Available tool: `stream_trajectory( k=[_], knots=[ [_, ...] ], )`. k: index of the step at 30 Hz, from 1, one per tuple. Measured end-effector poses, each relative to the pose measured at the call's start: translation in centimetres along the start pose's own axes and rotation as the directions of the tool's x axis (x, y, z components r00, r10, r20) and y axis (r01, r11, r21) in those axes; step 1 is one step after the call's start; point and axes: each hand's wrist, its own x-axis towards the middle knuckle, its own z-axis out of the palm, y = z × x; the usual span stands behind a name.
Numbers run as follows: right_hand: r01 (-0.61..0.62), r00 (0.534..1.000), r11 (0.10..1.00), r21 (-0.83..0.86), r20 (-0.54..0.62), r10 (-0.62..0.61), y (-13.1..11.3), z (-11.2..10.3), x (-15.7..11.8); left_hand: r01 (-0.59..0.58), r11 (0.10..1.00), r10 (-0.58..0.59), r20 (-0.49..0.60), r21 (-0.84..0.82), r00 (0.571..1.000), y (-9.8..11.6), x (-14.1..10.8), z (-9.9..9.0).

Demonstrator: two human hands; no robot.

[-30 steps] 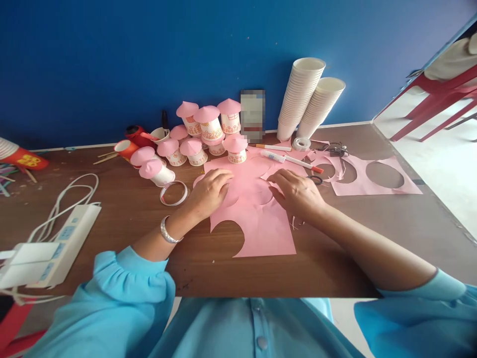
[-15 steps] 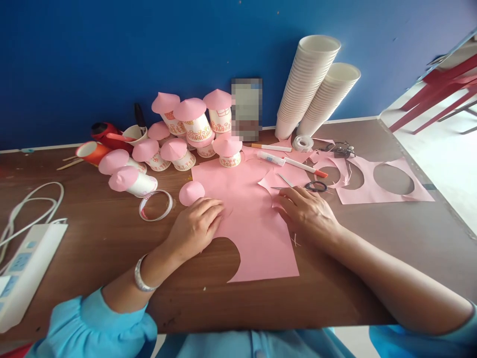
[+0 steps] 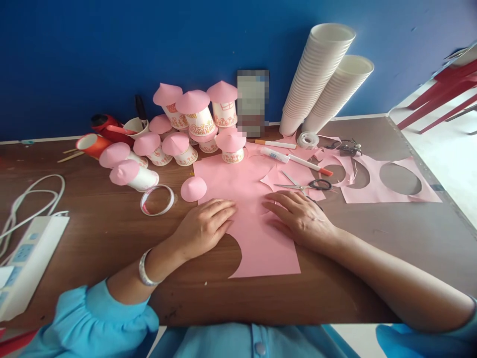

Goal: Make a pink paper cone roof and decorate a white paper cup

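Observation:
A large pink paper sheet (image 3: 261,248) with a curved cut-out at its lower left lies on the brown table (image 3: 112,258). My left hand (image 3: 204,226) rests palm down on the sheet's left part, fingers stretched out. On its right part my right hand (image 3: 298,216) lies flat with fingers spread. Neither hand holds anything. Just beyond my right hand are open scissors (image 3: 319,185) on pink scraps. A small pink paper cone (image 3: 194,189) sits beyond my left hand, beside a white paper ring (image 3: 157,200).
Several decorated cups with pink cone tops (image 3: 201,119) stand at the back left. Stacked white cups (image 3: 316,74) lean at the wall. Markers (image 3: 309,164), a tape roll (image 3: 307,140) and cut pink paper (image 3: 372,189) lie right. A power strip (image 3: 37,266) is at far left.
My right hand has slid left onto the sheet, uncovering more of the scissors. My left hand has shifted slightly right. The camera view has moved a little.

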Motion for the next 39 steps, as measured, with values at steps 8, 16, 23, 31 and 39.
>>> stream_trajectory(
  k=[8,16,23,31,39],
  knots=[
    [0.034,0.991,0.998,-0.060,0.133,-0.026,-1.1,-0.5,0.9,0.130,0.990,-0.138,0.175,0.058,0.975,0.4,0.8,-1.3],
    [-0.133,0.880,0.991,0.001,0.459,0.118,-1.1,-2.2,3.5,0.480,0.877,-0.413,0.467,-0.030,0.782,0.6,2.7,-1.7],
    [-0.205,0.861,0.976,0.070,0.488,0.146,-1.5,-2.4,3.8,0.448,0.888,-0.362,0.448,-0.101,0.817,0.2,3.2,-2.0],
    [-0.200,0.918,0.941,0.273,0.387,0.083,-2.7,-0.9,4.2,0.512,0.797,-0.357,0.433,-0.321,0.828,0.5,2.8,-3.4],
    [-0.155,0.974,0.982,0.108,0.183,0.134,0.1,0.2,4.1,0.381,0.925,-0.374,0.169,-0.006,0.912,-2.0,3.7,-1.6]
  ],
)
